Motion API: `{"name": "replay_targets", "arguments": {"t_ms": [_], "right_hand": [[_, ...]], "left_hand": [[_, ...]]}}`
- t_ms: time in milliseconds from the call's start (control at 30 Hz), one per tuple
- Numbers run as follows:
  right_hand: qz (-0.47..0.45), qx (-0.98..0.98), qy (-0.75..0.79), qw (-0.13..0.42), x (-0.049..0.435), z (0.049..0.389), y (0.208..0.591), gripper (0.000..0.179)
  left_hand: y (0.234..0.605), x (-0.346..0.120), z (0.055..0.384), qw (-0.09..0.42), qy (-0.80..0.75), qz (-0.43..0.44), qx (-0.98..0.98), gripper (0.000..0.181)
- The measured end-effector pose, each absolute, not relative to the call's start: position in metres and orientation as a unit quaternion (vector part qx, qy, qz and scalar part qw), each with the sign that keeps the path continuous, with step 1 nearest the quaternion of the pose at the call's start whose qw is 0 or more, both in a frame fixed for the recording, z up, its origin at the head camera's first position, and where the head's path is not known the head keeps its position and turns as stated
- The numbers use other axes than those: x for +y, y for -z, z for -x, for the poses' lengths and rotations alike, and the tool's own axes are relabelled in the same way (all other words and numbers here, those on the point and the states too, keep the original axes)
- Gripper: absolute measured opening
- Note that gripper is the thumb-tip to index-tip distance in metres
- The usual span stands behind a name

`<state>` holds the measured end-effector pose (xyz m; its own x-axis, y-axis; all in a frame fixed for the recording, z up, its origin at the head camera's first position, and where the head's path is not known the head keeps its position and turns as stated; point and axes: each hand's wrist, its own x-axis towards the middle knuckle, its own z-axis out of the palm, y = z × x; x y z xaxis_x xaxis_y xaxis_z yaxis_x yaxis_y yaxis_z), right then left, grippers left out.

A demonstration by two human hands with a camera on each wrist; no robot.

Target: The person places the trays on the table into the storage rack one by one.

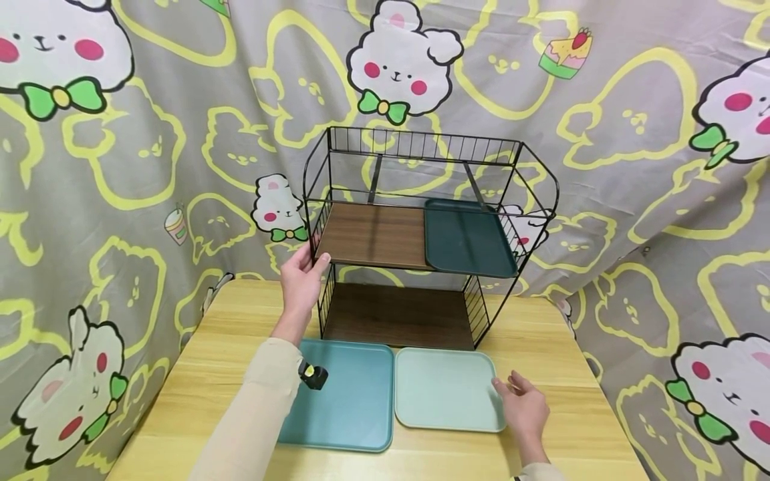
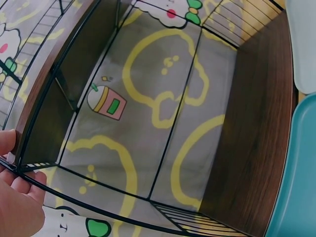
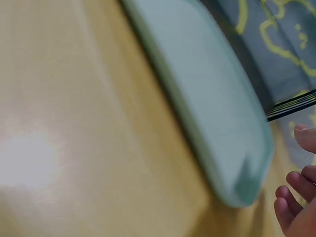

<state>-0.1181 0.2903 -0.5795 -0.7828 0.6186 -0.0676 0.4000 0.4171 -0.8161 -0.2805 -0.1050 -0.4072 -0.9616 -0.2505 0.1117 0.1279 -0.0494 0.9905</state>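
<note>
A black wire rack (image 1: pixel 426 160) with two brown wood-look shelves stands on the table. My left hand (image 1: pixel 302 280) grips the front left corner of its upper shelf (image 1: pixel 373 234), the thumb on the board and the fingers below, as the left wrist view shows too. A dark green tray (image 1: pixel 469 237) lies on the right half of that shelf, its front edge sticking out a little. On the table before the rack lie a teal tray (image 1: pixel 355 394) and a smaller mint tray (image 1: pixel 448 387). My right hand (image 1: pixel 525 406) is beside the mint tray's right edge, fingers loosely bent, holding nothing.
The lower shelf (image 1: pixel 397 314) sits close above the table (image 1: pixel 222 347), just behind the two front trays. A patterned curtain (image 1: pixel 240 87) surrounds the table at the back and both sides. A black wrist camera (image 1: pixel 314 376) overlaps the teal tray in the head view.
</note>
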Motion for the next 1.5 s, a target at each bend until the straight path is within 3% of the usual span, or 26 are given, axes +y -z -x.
{"name": "replay_targets", "arguments": {"t_ms": [633, 1233, 1500], "right_hand": [[0.326, -0.813, -0.47, 0.111, 0.291, 0.137, 0.607, 0.046], [0.361, -0.822, -0.418, 0.139, 0.296, 0.128, 0.613, 0.022], [0.38, -0.822, -0.407, 0.118, 0.297, 0.121, 0.609, 0.022]], "left_hand": [[0.409, -0.106, 0.278, 0.129, 0.721, -0.045, -0.679, 0.05], [0.408, -0.105, 0.281, 0.138, 0.722, -0.042, -0.676, 0.05], [0.409, -0.106, 0.282, 0.131, 0.724, -0.043, -0.676, 0.05]]}}
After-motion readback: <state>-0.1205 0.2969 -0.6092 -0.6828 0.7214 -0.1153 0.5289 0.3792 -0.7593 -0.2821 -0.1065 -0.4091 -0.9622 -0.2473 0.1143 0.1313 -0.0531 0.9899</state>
